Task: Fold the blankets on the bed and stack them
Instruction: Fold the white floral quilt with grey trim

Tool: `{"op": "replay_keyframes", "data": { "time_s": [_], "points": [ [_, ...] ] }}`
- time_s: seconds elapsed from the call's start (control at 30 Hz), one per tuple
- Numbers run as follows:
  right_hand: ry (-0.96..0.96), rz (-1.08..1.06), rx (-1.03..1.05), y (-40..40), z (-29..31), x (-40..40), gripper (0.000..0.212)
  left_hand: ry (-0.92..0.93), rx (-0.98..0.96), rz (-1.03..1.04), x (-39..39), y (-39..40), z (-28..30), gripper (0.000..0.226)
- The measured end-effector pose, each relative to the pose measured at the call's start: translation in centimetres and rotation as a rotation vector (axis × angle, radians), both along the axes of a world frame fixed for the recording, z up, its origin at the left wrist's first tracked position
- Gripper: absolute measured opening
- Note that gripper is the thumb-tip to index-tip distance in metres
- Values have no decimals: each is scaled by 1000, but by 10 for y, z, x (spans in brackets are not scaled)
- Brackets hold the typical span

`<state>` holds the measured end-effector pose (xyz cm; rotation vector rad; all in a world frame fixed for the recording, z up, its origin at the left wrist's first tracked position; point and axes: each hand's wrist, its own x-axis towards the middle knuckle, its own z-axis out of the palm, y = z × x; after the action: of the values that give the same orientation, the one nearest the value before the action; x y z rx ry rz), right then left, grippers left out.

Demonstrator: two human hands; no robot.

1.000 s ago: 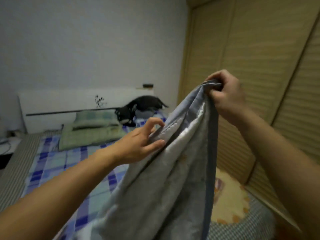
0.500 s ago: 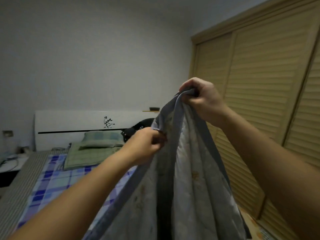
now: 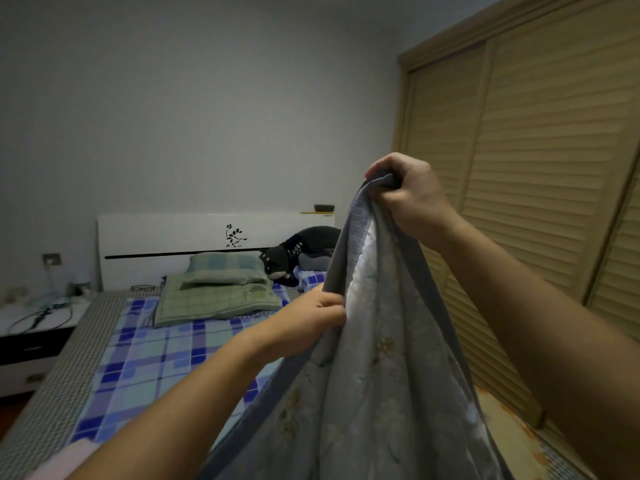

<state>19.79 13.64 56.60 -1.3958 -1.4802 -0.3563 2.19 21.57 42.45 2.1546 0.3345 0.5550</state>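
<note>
Right of centre, the right hand [image 3: 410, 195] is fisted tightly around the top corner of a grey blanket [image 3: 374, 375], holding it high. Lower, at the centre, the left hand [image 3: 306, 323] pinches the blanket's edge between thumb and fingers. The blanket hangs down to the bottom of the frame. Behind, at left, a bed [image 3: 145, 355] with blue checked sheet carries a green pillow [image 3: 225, 268].

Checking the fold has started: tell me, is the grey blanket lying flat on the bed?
No, both the right hand and left hand hold the grey blanket up in the air.
</note>
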Motion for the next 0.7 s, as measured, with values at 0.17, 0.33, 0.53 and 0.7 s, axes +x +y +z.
{"op": "replay_keyframes", "data": {
  "time_s": [0.17,0.33,0.53,0.7],
  "points": [
    [43,-33,73,7,1,1,24,91,169,82,-15,-12,4,43],
    [24,-25,138,12,4,-5,26,-45,166,-23,-19,-35,-1,16],
    [201,-9,339,11,12,5,25,341,427,26,-29,-49,-3,45],
    [199,4,335,11,19,14,25,445,537,11,-39,-41,2,18]
  ]
}}
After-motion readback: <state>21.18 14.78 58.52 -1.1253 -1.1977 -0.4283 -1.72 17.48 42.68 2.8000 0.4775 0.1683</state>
